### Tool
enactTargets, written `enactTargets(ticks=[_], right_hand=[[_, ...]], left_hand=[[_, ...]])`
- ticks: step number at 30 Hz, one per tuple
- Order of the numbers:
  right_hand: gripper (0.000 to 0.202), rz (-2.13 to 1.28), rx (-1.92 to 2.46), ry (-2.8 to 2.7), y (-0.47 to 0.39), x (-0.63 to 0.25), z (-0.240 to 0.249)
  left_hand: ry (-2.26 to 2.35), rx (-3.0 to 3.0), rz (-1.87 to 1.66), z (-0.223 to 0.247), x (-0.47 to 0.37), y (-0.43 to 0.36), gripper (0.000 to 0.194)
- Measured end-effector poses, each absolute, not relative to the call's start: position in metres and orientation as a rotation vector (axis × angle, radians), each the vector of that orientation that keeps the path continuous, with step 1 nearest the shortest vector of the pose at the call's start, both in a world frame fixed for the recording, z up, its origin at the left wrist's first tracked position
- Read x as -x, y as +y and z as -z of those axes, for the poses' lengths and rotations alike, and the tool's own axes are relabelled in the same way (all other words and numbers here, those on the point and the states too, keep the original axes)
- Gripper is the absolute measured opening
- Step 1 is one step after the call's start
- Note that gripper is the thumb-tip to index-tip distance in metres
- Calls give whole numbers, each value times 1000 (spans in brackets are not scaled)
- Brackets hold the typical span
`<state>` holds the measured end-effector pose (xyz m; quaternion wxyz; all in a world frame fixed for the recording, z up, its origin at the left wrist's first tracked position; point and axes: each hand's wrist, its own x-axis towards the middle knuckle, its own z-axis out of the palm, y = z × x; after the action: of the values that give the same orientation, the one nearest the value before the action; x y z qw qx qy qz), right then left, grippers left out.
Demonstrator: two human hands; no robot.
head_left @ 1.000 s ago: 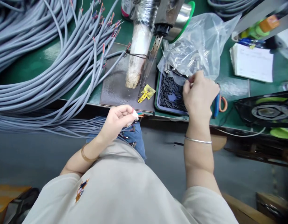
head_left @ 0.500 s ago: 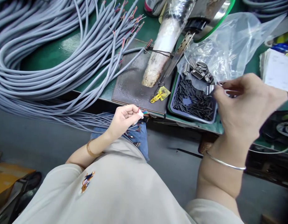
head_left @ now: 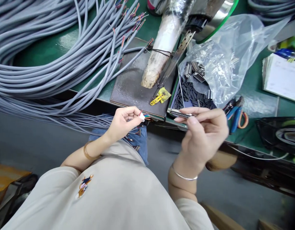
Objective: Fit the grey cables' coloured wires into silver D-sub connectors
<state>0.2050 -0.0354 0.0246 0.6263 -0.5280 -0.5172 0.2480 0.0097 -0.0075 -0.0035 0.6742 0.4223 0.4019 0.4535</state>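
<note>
My left hand (head_left: 125,123) pinches the end of a grey cable, where thin coloured wires (head_left: 146,117) fan out beside a bit of white material. To its right, my right hand (head_left: 202,131) holds a slim metal connector (head_left: 180,113) between thumb and fingers, pointing left. The two hands are apart. Behind the right hand is a tray with small black sleeves (head_left: 194,95) and more metal connectors (head_left: 195,71). A yellow piece (head_left: 157,98) lies on the dark board (head_left: 128,86).
Many grey cables (head_left: 54,75) cover the left of the green table. A soldering tool wrapped in white (head_left: 159,51) stands over the board. Right of it are a clear plastic bag (head_left: 224,57), pliers (head_left: 237,118) and a paper stack (head_left: 282,76).
My right hand has moved left and towards me from above the tray, carrying the connector. The left hand keeps its pinch on the cable end. The view has shifted slightly.
</note>
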Motion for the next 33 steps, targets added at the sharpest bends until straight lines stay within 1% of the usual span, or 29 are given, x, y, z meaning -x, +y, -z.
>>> enactTargets(ticks=[3, 7, 10, 12, 15, 17, 27, 29, 33], right_hand=[[23, -570, 1225, -1142, -36, -191, -13], [22, -584, 1232, -1144, -40, -186, -8], [17, -548, 1261, -1230, -47, -182, -6], [15, -428, 1265, -1364, -51, -178, -5], [22, -191, 1224, -1619, -52, -171, -3], [26, -131, 1205, -1723, -52, -168, -2], [20, -246, 1131, -1843, -53, -156, -6], [21, -278, 1117, -1852, -53, -155, -5], [21, -323, 1127, -1834, -53, -156, -3]], left_hand=[[808, -960, -964, 5, -4, -4, 28], [510, -929, -725, 22, 12, 7, 35], [427, -820, -730, 41, 19, 13, 40], [420, -793, -729, 51, 20, 14, 45], [409, -795, -676, 58, 18, 12, 49], [396, -796, -644, 60, 17, 10, 50], [353, -819, -581, 64, 12, 10, 59], [365, -831, -567, 62, 12, 10, 58], [437, -845, -556, 49, 13, 9, 44]])
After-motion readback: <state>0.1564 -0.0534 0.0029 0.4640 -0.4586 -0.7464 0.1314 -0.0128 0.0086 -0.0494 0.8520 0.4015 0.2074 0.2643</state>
